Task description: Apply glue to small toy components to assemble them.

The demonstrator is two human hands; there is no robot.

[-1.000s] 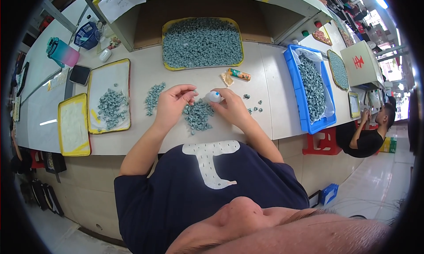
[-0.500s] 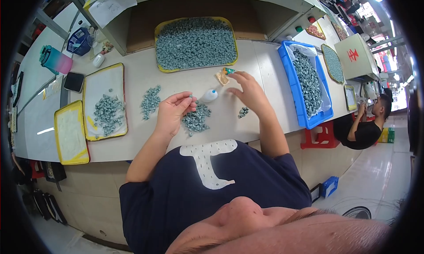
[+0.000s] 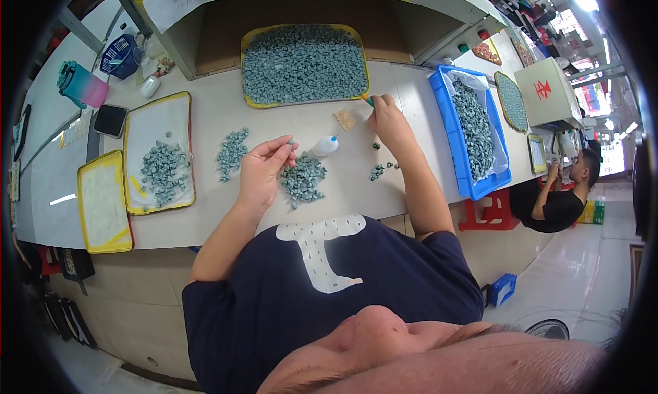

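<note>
My left hand (image 3: 263, 174) pinches a small grey-green piece (image 3: 290, 141) between thumb and fingertips, above a loose pile of similar pieces (image 3: 303, 180). My right hand (image 3: 392, 128) is closed around a slim green tool (image 3: 369, 101) with an orange tip, near the front right corner of the large tray. What kind of tool it is, I cannot make out. Between the hands lies a white squeeze bottle (image 3: 324, 146) with a blue tip. Beyond it is a flat tan square (image 3: 344, 120). Several dark green pieces (image 3: 379, 172) lie below my right wrist.
A yellow-rimmed tray (image 3: 305, 65) full of pieces stands at the back. On the right is a blue crate (image 3: 466, 168); a person in black (image 3: 558, 198) sits beyond it. Two yellow-edged trays (image 3: 159, 113), a phone (image 3: 110, 120) and a tumbler (image 3: 82, 85) are on the left.
My right hand has moved up and away, lifting the green tool off the tan square. Dark pieces beneath it now show. My left hand stays nearly in place with its piece.
</note>
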